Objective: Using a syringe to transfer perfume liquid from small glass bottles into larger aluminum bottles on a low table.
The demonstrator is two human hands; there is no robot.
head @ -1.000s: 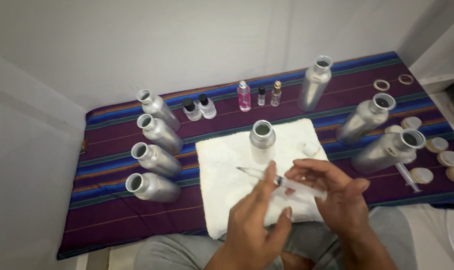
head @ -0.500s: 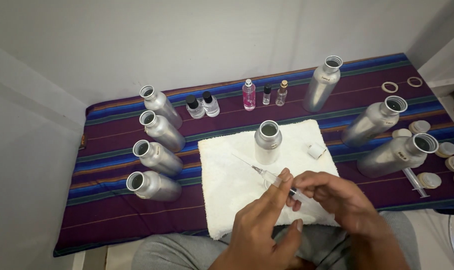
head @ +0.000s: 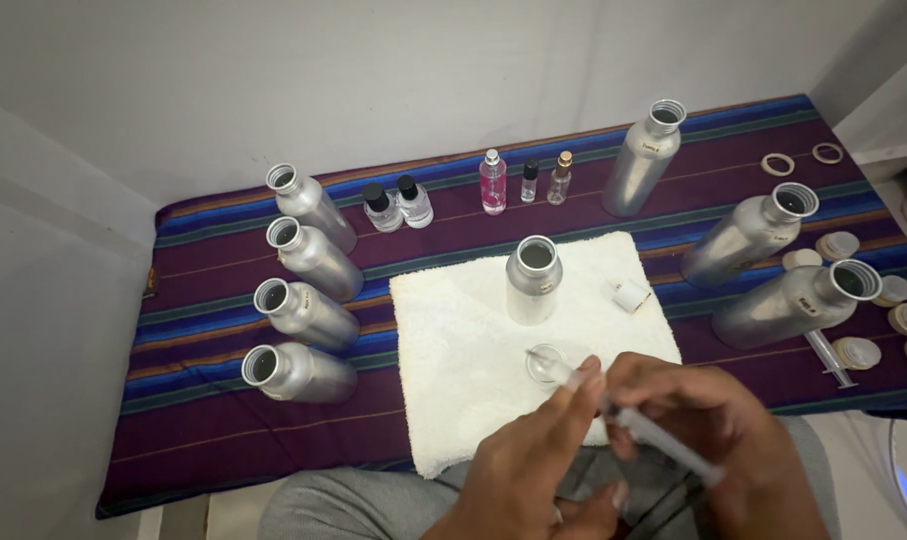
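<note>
Clear plastic syringe (head: 641, 428) pinched in my right hand (head: 718, 440), while my left hand's (head: 533, 470) fingertips steady its tip above the white towel (head: 453, 340).

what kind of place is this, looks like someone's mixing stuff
Probably a home workspace for decanting fragrance or oils, set up low against a wall. Open silver aluminium bottles stand on a purple striped cloth, small glass vials line the back, and both hands hold a clear plastic syringe.
</note>
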